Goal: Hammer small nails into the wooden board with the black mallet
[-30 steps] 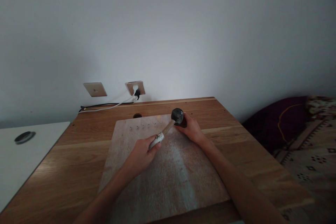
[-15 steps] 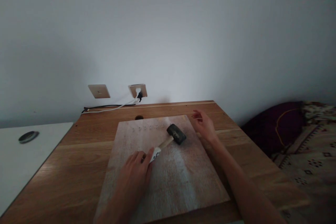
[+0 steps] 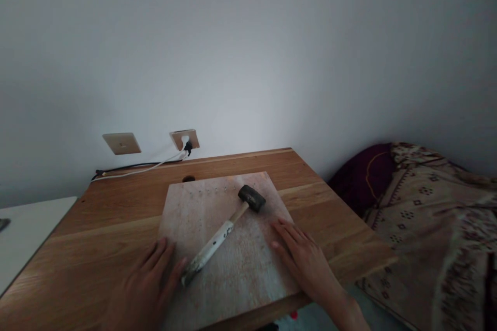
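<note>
A mallet (image 3: 227,227) with a black head and a pale, paint-flecked wooden handle lies on a pale wooden board (image 3: 248,258), head toward the wall. A row of small nails (image 3: 212,190) stands near the board's far edge. My left hand (image 3: 149,284) rests flat and open at the board's left edge, its thumb just beside the handle's end. My right hand (image 3: 301,256) lies flat and open on the board's right side, apart from the mallet. Neither hand holds anything.
The board sits on a wooden desk (image 3: 97,232) against a white wall with two wall plates and a plugged white cable (image 3: 155,165). A white surface (image 3: 23,232) adjoins at left. A bed with patterned cover (image 3: 435,227) stands at right.
My left hand let go of the mallet, which now lies flat on the board. Both hands drew back toward me and flattened. The view shifted to the right.
</note>
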